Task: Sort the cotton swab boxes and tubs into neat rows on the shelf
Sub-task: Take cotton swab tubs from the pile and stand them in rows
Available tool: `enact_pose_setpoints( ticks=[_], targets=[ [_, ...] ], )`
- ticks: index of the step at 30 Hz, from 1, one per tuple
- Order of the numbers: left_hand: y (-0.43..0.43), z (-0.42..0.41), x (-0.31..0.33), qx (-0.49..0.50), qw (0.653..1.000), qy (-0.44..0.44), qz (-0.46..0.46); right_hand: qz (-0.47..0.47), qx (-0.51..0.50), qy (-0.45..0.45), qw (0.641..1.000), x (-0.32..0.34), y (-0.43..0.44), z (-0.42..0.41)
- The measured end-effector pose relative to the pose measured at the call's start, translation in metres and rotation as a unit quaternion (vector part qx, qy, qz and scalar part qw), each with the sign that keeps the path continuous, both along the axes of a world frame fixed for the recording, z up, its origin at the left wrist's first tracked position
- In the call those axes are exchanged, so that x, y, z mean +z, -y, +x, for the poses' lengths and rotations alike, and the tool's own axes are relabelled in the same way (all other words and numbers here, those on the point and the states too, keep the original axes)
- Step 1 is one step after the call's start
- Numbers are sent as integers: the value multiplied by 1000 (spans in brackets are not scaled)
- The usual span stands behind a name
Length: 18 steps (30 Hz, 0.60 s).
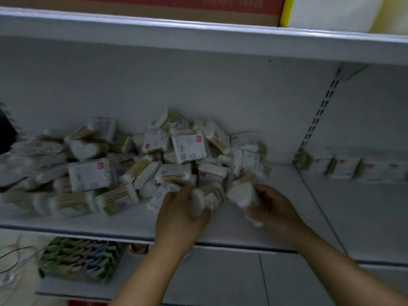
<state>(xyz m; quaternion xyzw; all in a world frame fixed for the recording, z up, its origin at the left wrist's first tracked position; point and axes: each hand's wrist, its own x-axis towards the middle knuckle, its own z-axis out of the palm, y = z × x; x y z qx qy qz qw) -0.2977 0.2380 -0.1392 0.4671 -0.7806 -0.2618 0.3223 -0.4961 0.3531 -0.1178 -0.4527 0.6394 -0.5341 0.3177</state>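
A jumbled pile of cotton swab boxes (189, 149) and packs with wooden sticks (72, 200) covers the white shelf (254, 230) from the far left to the middle. My left hand (176, 215) grips a swab pack (206, 196) at the pile's front edge. To its right, my right hand (273, 206) holds another swab pack (241, 193), white tips facing me. Both hands are blurred by motion. On the neighbouring shelf bay at right, a row of swab boxes (344, 165) stands against the back wall.
A slotted upright (318, 115) divides the two shelf bays. Above runs another shelf (198, 34) carrying a cardboard carton (176, 7). Below the shelf lip lies a bundle of multicoloured items (79, 259), and clear plastic with a cable (13, 261) sits at lower left.
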Motion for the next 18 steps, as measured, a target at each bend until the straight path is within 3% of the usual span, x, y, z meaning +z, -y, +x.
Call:
enact_pose_setpoints(
  ticks=[6, 9, 12, 15, 18],
  targets=[
    [-1, 11, 23, -58, 987, -147, -28, 31, -77, 68, 994, 0, -9, 30],
    [2, 17, 32, -99, 971, -211, 49, 56, -88, 76, 992, -1, -11, 36],
    [10, 18, 40, -129, 932, -305, 149, 82, -75, 62, 992, -1, -13, 39],
    [11, 11, 49, -108, 876, -402, 245, 51, -67, 84, 993, 0, -22, 40],
    [6, -5, 53, -96, 832, -463, 291, 31, -43, 99, 994, 7, -37, 31]
  ],
)
